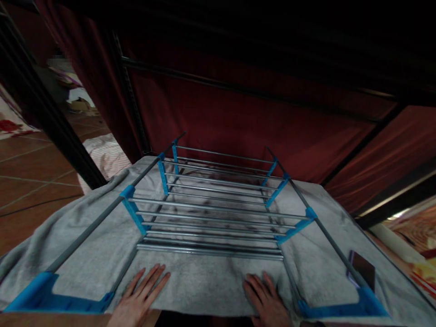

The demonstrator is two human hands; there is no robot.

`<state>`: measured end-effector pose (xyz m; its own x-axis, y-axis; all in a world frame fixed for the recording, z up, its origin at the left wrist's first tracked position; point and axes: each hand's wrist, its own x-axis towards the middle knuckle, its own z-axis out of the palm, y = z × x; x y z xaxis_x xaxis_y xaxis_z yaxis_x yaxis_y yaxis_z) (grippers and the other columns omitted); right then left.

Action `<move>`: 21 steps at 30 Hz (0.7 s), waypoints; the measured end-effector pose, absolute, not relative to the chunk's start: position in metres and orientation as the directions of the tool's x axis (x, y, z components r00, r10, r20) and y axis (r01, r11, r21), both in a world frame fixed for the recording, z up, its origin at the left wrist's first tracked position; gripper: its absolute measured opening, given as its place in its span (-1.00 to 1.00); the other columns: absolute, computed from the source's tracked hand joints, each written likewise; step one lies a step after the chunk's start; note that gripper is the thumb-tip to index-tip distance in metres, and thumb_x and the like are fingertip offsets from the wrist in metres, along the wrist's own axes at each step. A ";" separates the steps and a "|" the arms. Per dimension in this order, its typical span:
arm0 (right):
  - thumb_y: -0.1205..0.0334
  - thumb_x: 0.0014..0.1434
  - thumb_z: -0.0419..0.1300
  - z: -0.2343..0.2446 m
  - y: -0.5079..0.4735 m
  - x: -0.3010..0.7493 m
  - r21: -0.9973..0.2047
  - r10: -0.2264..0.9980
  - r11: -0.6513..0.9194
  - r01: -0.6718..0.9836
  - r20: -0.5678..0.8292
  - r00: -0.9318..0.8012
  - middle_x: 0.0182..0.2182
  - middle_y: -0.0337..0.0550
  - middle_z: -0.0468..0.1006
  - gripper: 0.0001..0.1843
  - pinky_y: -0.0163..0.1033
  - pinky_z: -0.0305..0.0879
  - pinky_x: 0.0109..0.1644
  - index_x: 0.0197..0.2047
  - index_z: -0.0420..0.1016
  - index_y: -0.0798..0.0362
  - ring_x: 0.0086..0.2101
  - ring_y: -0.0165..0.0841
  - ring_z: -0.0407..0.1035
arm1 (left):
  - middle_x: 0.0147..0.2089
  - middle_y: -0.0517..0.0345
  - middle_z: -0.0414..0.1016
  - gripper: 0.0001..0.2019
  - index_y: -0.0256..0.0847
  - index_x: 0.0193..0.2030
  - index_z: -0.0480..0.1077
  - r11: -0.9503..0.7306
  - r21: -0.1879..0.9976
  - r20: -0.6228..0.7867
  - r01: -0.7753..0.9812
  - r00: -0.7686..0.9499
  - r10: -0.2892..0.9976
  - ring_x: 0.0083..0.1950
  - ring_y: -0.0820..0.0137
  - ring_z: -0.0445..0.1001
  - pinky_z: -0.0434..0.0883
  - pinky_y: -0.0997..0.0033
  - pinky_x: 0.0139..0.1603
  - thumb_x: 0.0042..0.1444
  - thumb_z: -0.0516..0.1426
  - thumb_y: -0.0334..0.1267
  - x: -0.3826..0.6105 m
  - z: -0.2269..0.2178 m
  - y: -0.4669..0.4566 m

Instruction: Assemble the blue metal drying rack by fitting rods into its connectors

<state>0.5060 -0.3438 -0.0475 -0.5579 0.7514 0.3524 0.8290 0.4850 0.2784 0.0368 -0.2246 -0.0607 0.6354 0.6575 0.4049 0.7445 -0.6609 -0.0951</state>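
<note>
A rack of grey metal tubes with blue plastic connectors (132, 210) lies on a grey blanket (204, 286). Several cross tubes span its far and middle sections. My left hand (141, 290) rests flat on the blanket, fingers spread, just inside the rack's left near end. Opposite it, my right hand (264, 295) also lies on the blanket with fingers apart, near the right near end. Neither hand holds anything. Between the hands and the middle connectors, a few loose-looking tubes (211, 251) lie side by side across the frame.
A dark phone (364, 270) lies on the blanket at the right, partly behind a rack tube. Dark red curtains (221, 113) and black metal bars (204, 79) stand behind. Tiled floor (41, 181) shows at left, with a striped cloth (104, 154) by a black post.
</note>
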 end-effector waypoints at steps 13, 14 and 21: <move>0.29 -0.01 0.25 -0.044 -0.352 0.463 0.269 0.798 0.273 0.924 0.473 -0.374 0.22 -0.07 0.49 -0.26 0.16 -0.34 0.50 0.30 0.42 -0.01 0.42 -0.07 -0.13 | 0.45 0.16 0.27 -0.27 0.05 0.45 0.24 -0.668 -0.206 0.395 0.715 0.686 0.611 0.52 0.27 0.10 -0.21 0.11 0.56 0.10 0.05 -0.43 0.036 -0.058 -0.222; 0.28 0.00 0.25 -0.041 -0.354 0.462 0.274 0.797 0.276 0.921 0.470 -0.379 0.21 -0.10 0.50 -0.28 0.16 -0.32 0.50 0.29 0.43 -0.05 0.41 -0.07 -0.09 | 0.45 0.15 0.27 -0.27 0.04 0.45 0.23 -0.669 -0.214 0.387 0.712 0.690 0.611 0.51 0.27 0.10 -0.21 0.11 0.56 0.10 0.05 -0.43 0.036 -0.057 -0.222; -0.02 0.18 0.23 -0.027 -0.358 0.462 0.280 0.826 0.308 0.909 0.396 -0.401 0.26 -0.18 0.44 -0.31 0.11 -0.20 0.47 0.37 0.32 -0.17 0.32 -0.07 0.09 | 0.48 0.16 0.22 -0.28 0.06 0.48 0.16 -0.667 -0.172 0.300 0.725 0.684 0.665 0.50 0.26 0.13 -0.19 0.12 0.55 0.16 0.03 -0.42 0.035 -0.055 -0.227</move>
